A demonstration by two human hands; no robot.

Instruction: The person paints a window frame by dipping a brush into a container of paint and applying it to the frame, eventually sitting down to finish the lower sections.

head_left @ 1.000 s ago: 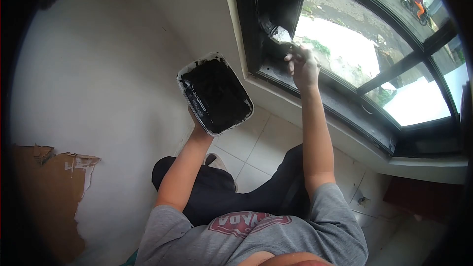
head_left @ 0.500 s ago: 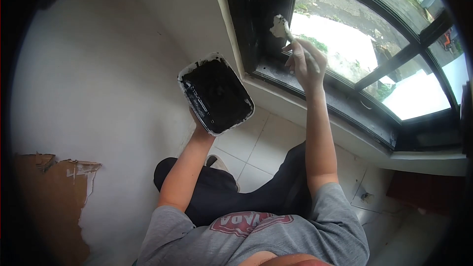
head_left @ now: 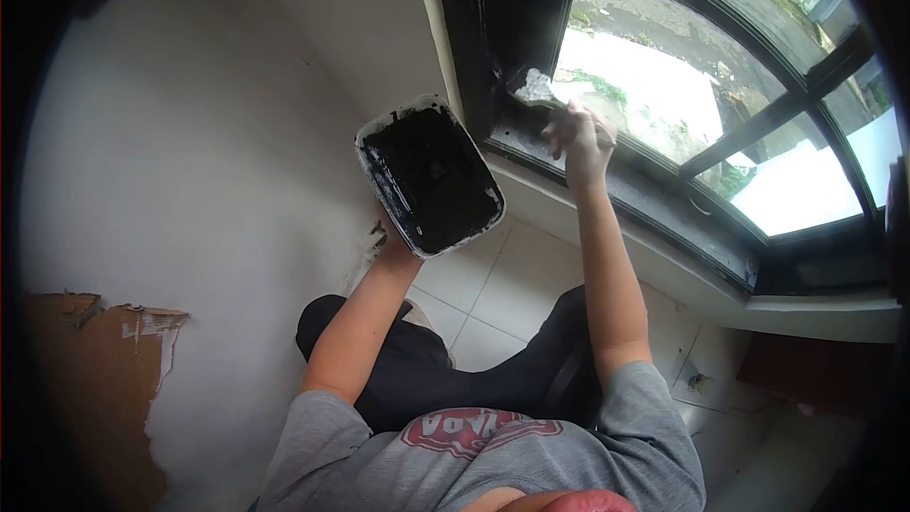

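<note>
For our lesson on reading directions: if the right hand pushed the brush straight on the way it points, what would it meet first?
Probably the black window frame: the right hand aims the brush up-left at its corner. Depth is unclear.

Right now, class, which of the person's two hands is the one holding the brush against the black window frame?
The right hand: it holds the brush at the window frame. The left hand holds the tray of black paint.
</note>
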